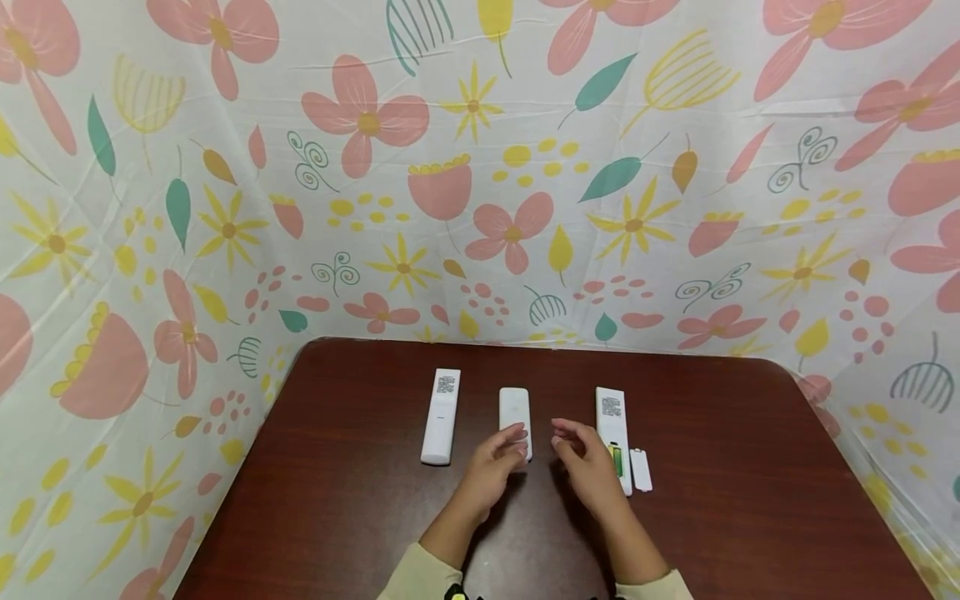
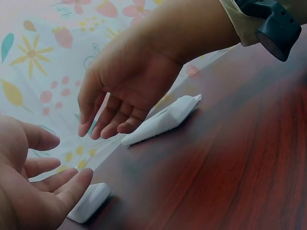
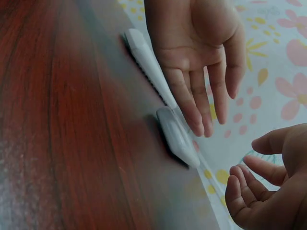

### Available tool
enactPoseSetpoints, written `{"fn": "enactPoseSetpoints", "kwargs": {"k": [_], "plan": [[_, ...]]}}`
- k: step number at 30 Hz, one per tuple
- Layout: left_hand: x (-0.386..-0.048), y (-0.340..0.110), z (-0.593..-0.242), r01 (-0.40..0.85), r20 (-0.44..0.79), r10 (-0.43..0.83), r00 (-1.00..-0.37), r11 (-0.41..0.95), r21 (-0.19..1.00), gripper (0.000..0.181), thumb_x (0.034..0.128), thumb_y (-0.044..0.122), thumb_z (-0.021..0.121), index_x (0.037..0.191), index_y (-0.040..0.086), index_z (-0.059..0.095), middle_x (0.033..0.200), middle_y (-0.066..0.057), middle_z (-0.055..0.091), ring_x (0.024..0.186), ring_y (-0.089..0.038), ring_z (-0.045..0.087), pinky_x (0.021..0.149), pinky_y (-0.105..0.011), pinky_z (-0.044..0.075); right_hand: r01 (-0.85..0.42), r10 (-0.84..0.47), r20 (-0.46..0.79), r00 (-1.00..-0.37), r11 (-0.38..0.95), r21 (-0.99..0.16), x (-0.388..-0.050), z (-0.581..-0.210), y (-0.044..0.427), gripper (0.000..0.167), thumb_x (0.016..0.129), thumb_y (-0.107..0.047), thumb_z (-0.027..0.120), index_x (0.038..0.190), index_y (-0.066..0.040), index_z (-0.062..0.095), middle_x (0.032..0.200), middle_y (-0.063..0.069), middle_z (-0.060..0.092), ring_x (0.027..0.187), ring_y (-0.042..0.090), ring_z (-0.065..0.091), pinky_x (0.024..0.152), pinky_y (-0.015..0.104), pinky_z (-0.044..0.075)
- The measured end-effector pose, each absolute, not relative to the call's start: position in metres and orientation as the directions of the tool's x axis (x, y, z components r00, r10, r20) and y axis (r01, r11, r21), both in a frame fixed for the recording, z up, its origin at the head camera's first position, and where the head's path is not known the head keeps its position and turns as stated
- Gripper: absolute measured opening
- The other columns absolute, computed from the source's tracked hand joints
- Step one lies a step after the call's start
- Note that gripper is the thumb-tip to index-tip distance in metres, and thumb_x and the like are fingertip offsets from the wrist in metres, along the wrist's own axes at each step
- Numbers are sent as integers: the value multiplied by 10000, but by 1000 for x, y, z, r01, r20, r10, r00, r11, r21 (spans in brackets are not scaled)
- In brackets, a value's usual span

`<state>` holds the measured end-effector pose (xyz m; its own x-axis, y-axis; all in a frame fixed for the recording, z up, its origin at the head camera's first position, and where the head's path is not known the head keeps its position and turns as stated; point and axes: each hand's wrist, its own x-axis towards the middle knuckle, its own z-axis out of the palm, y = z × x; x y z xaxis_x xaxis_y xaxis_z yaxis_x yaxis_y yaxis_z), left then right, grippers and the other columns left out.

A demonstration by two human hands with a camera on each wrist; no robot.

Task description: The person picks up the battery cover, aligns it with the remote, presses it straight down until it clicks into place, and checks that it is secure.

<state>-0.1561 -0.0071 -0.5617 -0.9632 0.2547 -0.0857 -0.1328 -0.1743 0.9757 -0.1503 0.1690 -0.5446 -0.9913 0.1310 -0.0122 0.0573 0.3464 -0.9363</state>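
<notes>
My left hand [image 1: 489, 468] hovers over the near end of a shorter white oblong device [image 1: 514, 406], its fingers loosely bent and holding nothing; the left wrist view shows that device [image 2: 91, 203] partly behind the fingers. Facing it, my right hand [image 1: 590, 471] is likewise loosely bent and holds nothing. Just right of that hand lies a white remote control [image 1: 611, 406], its battery compartment uncovered and a green battery [image 1: 617, 459] inside. The detached battery cover [image 1: 641, 470] rests beside it. A second remote control [image 1: 441, 417] lies to the left, label side up.
The dark wooden table [image 1: 337, 500] reaches back to a flower-patterned cloth [image 1: 450, 283], which also hangs along both sides. A dark wrist strap [image 2: 268, 24] with a camera is on the right forearm.
</notes>
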Motion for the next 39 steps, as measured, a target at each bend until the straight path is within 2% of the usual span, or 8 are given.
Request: {"fn": "enactPoseSetpoints", "kwargs": {"k": [7, 18, 23, 28, 33, 39], "plan": [[-150, 2, -560, -144, -98, 272, -957, -155, 977, 537, 936, 12, 552, 1465, -37, 474, 1455, -265, 526, 1330, -400, 539, 1002, -353, 539, 37, 135, 12, -991, 357, -933, -147, -544, 178, 349, 987, -123, 632, 1332, -76, 634, 1265, 157, 617, 1033, 148, 630, 750, 202, 529], [-145, 13, -564, -151, -101, 313, -944, -140, 979, 550, 928, 11, 557, 1469, -34, 471, 1457, -257, 531, 1345, -405, 529, 992, -313, 540, 45, 167, 27, -986, 411, -911, -145, -545, 193, 377, 977, -114, 635, 1353, -80, 620, 1261, 140, 586, 972, 115, 590, 753, 182, 524], [-143, 16, -562, -148, -95, 329, -940, -138, 979, 530, 946, 31, 569, 1465, -27, 480, 1454, -252, 537, 1348, -404, 523, 1022, -367, 527, 58, 182, 22, -983, 422, -905, -143, -545, 199, 382, 979, -130, 639, 1360, -103, 621, 1285, 122, 585, 1004, 100, 585, 759, 173, 524], [-141, 21, -564, -151, -102, 339, -935, -120, 981, 520, 952, 50, 583, 1458, -27, 491, 1449, -247, 545, 1348, -402, 524, 1039, -406, 518, 59, 201, 23, -979, 391, -919, -139, -543, 204, 385, 974, -119, 639, 1357, -82, 621, 1280, 146, 569, 957, 54, 587, 657, 191, 527], [-140, 25, -569, -176, -128, 361, -924, -105, 979, 528, 962, 74, 590, 1467, -28, 478, 1468, -237, 533, 1366, -392, 513, 1062, -398, 505, 55, 232, 57, -971, 448, -892, -138, -545, 210, 378, 957, -114, 660, 1333, -85, 646, 1234, 138, 599, 938, -14, 589, 765, 114, 481], [-142, 28, -573, -182, -134, 391, -910, -87, 979, 545, 973, 90, 581, 1488, -29, 448, 1493, -237, 507, 1383, -392, 495, 1078, -386, 495, 72, 263, 68, -962, 490, -869, -140, -548, 220, 402, 947, -101, 660, 1346, -61, 630, 1233, 154, 596, 918, -77, 551, 770, 73, 428]]}}
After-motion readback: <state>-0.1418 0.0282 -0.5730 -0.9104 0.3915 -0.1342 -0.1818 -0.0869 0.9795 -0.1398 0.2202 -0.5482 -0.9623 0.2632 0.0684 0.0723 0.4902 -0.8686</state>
